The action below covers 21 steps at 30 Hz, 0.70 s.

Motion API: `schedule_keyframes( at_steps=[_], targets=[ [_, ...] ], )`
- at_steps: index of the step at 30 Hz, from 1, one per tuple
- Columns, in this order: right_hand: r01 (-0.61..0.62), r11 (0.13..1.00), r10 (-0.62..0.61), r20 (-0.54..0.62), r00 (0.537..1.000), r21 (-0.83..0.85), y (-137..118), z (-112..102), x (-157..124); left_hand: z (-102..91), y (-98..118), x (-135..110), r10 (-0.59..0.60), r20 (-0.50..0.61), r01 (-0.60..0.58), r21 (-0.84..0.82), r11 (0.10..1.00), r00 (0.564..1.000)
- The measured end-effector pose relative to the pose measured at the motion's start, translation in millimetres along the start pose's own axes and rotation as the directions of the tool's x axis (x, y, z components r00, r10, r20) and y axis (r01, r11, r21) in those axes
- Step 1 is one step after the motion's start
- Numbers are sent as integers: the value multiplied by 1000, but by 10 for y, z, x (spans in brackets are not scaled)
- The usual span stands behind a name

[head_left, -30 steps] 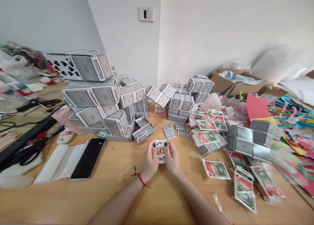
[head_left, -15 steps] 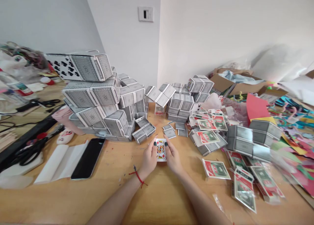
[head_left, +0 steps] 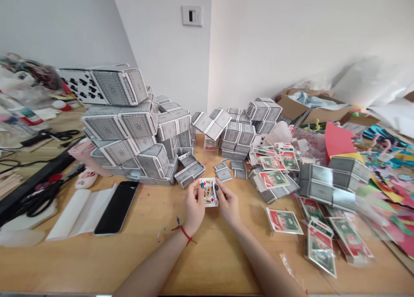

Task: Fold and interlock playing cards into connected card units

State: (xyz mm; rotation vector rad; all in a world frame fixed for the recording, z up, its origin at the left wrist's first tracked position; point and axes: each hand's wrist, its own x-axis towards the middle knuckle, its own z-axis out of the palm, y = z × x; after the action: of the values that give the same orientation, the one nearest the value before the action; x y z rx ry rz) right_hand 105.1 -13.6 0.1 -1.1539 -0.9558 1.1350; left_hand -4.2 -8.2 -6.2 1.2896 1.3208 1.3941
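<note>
A face-up playing card [head_left: 209, 194], a king of diamonds, is held between my two hands above the wooden table. My left hand [head_left: 194, 204] pinches its left edge, the thumb lying on the face. At the upper right side of the card, my right hand [head_left: 228, 202] closes its thumb and fingers on it. Whether more cards lie underneath is hidden. Just beyond are small folded card pieces [head_left: 223, 172] and an L-shaped block of joined cards [head_left: 190, 172].
Stacked card blocks [head_left: 129, 124] rise at the left, with smaller stacks [head_left: 238, 135] at centre back. Red and green card boxes [head_left: 284, 221] lie to the right. A black phone [head_left: 117, 208], white paper [head_left: 79, 215] and scissors [head_left: 40, 197] are on the left.
The card has shifted slightly left and up and tilted a little. My right hand's thumb has moved to the card's upper right edge, and my left fingers have curled more.
</note>
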Motion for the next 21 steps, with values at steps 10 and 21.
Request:
schedule_keyframes(
  at_steps=[10, 21],
  targets=[
    [18, 1000, -17, 11, 1000, -16, -40, 9, -20, -27, 5, 13, 37, -25, -34, 129, 991, 999],
    [-137, 973, 102, 188, 977, 184, -115, -2, 11, 11, 69, -23, -54, 112, 68, -128, 989, 992]
  ],
)
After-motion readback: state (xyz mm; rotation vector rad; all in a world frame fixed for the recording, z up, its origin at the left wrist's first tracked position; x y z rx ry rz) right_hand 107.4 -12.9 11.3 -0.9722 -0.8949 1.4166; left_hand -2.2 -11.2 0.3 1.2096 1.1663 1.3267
